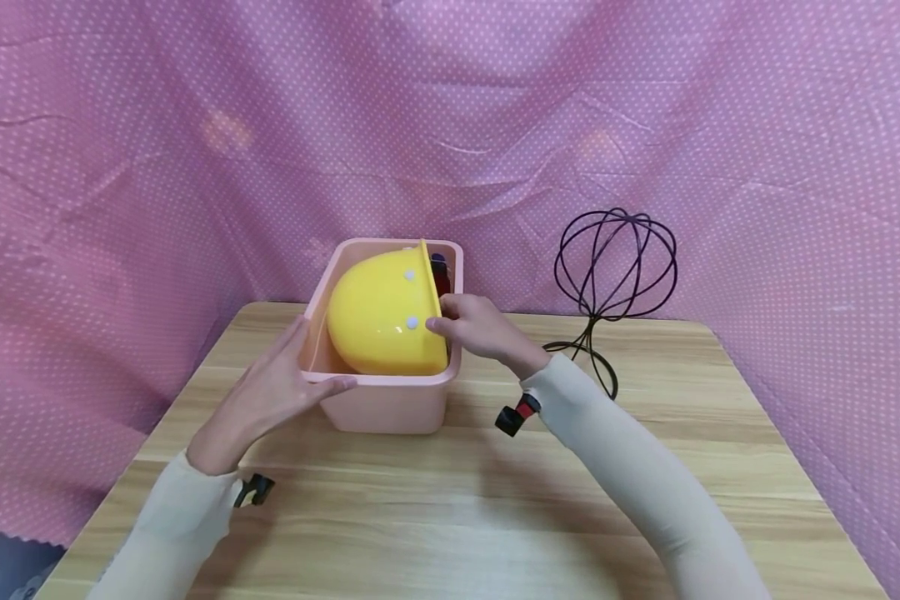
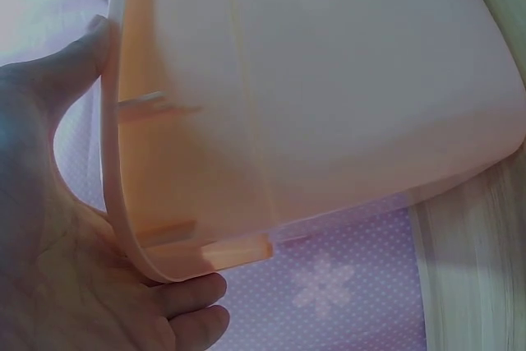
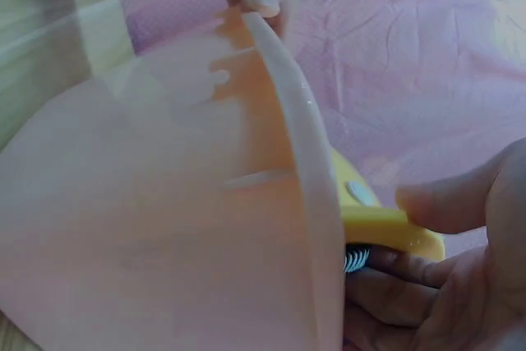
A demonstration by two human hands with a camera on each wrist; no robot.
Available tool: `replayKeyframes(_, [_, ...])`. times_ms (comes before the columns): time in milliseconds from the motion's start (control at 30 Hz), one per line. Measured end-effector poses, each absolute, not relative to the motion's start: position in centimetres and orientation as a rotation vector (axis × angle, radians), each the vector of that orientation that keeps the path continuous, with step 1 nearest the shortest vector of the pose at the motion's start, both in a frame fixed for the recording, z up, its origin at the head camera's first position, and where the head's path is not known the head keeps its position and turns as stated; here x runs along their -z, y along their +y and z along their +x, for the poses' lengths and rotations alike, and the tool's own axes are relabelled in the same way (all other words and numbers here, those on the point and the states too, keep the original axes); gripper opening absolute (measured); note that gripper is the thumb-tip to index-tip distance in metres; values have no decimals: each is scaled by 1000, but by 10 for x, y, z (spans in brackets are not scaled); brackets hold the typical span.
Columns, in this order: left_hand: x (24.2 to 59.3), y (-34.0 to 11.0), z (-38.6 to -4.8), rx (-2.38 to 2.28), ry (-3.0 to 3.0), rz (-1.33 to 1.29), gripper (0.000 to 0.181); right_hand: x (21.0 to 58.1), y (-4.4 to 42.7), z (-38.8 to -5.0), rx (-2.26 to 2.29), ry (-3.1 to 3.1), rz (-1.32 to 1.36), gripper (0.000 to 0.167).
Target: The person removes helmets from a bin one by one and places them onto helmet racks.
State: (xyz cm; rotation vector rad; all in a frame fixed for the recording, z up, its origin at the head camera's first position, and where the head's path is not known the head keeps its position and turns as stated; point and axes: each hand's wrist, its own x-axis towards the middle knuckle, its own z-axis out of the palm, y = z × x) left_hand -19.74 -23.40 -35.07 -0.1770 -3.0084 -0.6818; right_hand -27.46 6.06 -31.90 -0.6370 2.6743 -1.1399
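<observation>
A yellow hard hat [image 1: 382,312] lies on its side inside a pink plastic bin [image 1: 390,408], its open side facing right. At the hat's rim is my right hand [image 1: 480,327], which pinches the edge with the thumb outside and the fingers inside. The right wrist view shows the hat's brim [image 3: 386,226] between thumb and fingers, above a coiled piece [image 3: 357,259]. My left hand [image 1: 273,392] holds the bin's near left corner, thumb along the front rim and fingers down the left side. In the left wrist view, the bin's wall [image 2: 353,80] fills most of the picture.
Dark and red items [image 1: 440,273], partly hidden, stick up between the hat and the bin's right wall. A black wire stand [image 1: 591,321] with a balloon-shaped top stands right of the bin on the wooden table [image 1: 435,533]. A pink dotted cloth [image 1: 495,150] hangs behind.
</observation>
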Motion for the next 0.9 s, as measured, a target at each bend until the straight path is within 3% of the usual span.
replayKeyframes(433, [350, -232, -197, 756, -3036, -98, 134, 308, 45, -278, 1247, 2550, -534, 34])
replayKeyframes(900, [352, -234, -193, 757, -2915, -120, 124, 305, 46, -286, 1471, 2328, -405, 45])
